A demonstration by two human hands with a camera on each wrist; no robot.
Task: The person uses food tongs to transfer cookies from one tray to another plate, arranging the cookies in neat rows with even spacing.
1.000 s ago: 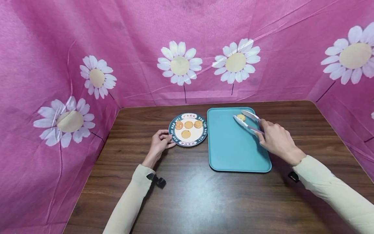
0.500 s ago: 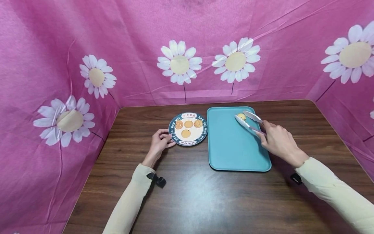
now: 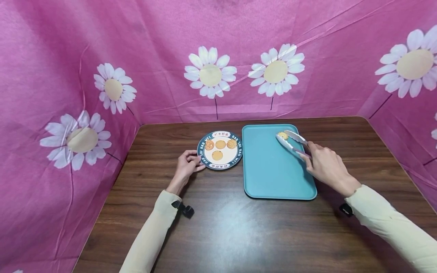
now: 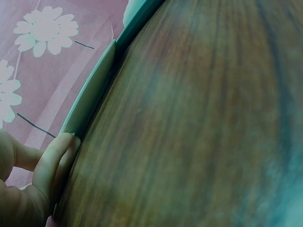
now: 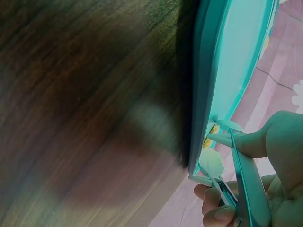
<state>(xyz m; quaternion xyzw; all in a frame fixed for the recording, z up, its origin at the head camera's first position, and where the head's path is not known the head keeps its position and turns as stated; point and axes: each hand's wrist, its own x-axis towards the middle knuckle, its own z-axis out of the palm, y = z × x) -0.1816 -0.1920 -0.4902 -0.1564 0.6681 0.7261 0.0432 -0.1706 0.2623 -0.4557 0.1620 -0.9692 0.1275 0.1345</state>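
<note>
My left hand [image 3: 186, 167] grips the left rim of a round plate [image 3: 229, 154] with a dark lettered border. Several cookies lie on it: a pretzel-shaped one [image 3: 209, 145], a swirled one [image 3: 231, 144] and plain round ones. Seen from the left wrist, the fingers [image 4: 52, 163] meet the plate's edge. My right hand [image 3: 326, 165] grips a pair of tongs [image 3: 284, 142] over the far right of a teal tray [image 3: 276, 170]. Between the tongs' white tips sits a small yellow flower-shaped cookie [image 3: 283, 135]. The right wrist view shows it partly hidden behind the tips.
Plate and tray stand side by side on a dark wood table [image 3: 218, 235], the plate close against the tray's left edge. A pink cloth [image 3: 164, 57] with daisies hangs behind and at both sides.
The tongs have shifted slightly right, their tips a bit closer about the yellow cookie, which has moved slightly right too. My left hand and the plate have kept their place.
</note>
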